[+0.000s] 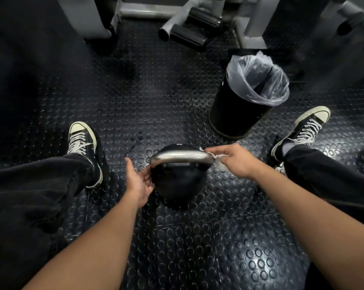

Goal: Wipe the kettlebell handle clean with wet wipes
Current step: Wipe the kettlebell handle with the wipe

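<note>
A black kettlebell (178, 185) stands on the studded rubber floor between my feet. Its shiny metal handle (182, 156) arches across the top. My right hand (233, 161) pinches a white wet wipe (218, 161) against the right end of the handle. My left hand (138, 181) is at the left base of the handle, palm turned toward the kettlebell, fingers relaxed and touching its side.
A black bin (235, 114) with a clear plastic liner stands just beyond my right hand. My shoes (82, 139) (302, 130) flank the kettlebell. Grey machine frames and black roller pads (189, 28) stand at the far edge of the floor.
</note>
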Demonstrator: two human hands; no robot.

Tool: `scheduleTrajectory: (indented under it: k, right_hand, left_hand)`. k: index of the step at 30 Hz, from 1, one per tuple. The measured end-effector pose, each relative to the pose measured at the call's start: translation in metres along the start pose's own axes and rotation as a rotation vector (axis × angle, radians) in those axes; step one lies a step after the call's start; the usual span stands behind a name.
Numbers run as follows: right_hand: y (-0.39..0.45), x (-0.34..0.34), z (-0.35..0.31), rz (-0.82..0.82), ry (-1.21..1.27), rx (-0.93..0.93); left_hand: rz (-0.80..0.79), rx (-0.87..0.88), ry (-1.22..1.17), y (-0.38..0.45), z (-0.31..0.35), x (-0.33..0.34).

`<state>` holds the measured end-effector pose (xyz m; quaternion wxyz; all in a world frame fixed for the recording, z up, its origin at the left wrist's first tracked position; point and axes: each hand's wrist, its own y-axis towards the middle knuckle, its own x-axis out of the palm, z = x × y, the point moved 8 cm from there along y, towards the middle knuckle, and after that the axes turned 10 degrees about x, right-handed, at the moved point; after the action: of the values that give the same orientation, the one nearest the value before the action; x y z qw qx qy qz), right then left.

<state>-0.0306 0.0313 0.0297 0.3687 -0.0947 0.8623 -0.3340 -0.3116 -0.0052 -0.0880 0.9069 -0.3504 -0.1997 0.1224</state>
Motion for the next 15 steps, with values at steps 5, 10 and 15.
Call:
scheduleTrajectory:
  k: [5,10,15]
  right_hand:
    - [-0.004,0.012,0.000,0.022,0.067,0.028]
    - [-0.014,0.010,0.001,0.089,0.090,-0.003]
    - [-0.015,0.031,0.010,0.110,0.206,0.069]
  left_hand:
    - [-0.011,0.008,0.013,-0.001,0.001,0.001]
    - [-0.010,-0.009,-0.003,-0.003,0.001,0.002]
    - [-0.026,0.002,-0.002,-0.003,0.001,0.004]
